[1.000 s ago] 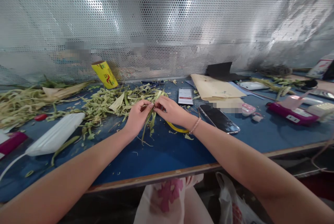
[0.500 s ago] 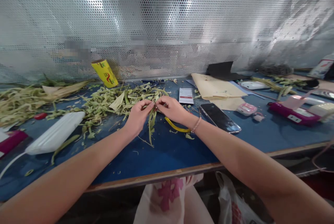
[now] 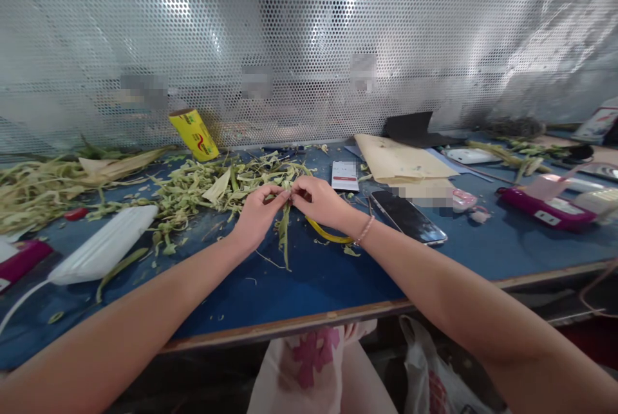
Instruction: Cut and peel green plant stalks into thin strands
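At far left on the blue tabletop [image 3: 226, 311], a heap of pale green strips [image 3: 36, 192], with a magenta object [image 3: 24, 263] nearer the front edge. Beside the heap, a small red piece [image 3: 76, 214], then a white oblong object [image 3: 106, 245] with a white cord. Farther back, a tilted yellow tube [image 3: 196, 137]; in front and to the right, a loose pile of green plant pieces [image 3: 193, 198]. In the middle, left hand [image 3: 255, 216], thumb and fingers clamped on the upper end of a green strip [image 3: 285, 240], dangling over the tabletop. Next, right hand [image 3: 324, 203], fingers pinched together on that same end, fingertips partly hidden. Just beside, a curved yellow band [image 3: 328, 232]. Farther right, a white box [image 3: 344, 176], a dark phone [image 3: 409, 216], tan paper [image 3: 405, 159] behind, a pink case [image 3: 463, 200] and a magenta device [image 3: 545, 208].
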`<move>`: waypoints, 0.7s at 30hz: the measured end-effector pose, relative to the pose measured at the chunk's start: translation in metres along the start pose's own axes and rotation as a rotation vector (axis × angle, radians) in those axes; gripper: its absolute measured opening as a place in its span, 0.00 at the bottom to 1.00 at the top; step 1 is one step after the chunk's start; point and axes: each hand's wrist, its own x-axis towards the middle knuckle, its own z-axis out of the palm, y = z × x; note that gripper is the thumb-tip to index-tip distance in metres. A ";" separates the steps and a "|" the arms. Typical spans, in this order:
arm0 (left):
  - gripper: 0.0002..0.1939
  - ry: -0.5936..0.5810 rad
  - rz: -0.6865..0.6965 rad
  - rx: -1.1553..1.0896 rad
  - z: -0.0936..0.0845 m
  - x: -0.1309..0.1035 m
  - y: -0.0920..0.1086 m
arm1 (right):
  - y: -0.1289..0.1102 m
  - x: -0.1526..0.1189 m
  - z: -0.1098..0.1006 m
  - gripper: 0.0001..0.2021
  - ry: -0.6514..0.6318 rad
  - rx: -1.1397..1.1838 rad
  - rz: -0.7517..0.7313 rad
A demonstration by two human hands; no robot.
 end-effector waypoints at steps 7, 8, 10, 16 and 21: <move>0.09 -0.044 -0.002 0.035 0.001 -0.001 0.003 | -0.005 -0.001 -0.002 0.05 -0.045 0.006 -0.003; 0.10 -0.045 -0.011 0.060 0.000 0.000 0.003 | -0.006 -0.001 -0.002 0.04 -0.047 0.020 0.015; 0.10 -0.041 -0.018 0.119 -0.001 0.000 0.003 | -0.006 -0.001 -0.002 0.05 -0.061 0.065 0.066; 0.11 -0.032 0.050 0.226 -0.001 0.000 0.005 | -0.008 0.001 0.000 0.06 -0.114 0.333 0.276; 0.10 -0.040 0.040 0.191 -0.001 0.000 0.006 | -0.006 0.002 0.001 0.07 -0.114 0.456 0.313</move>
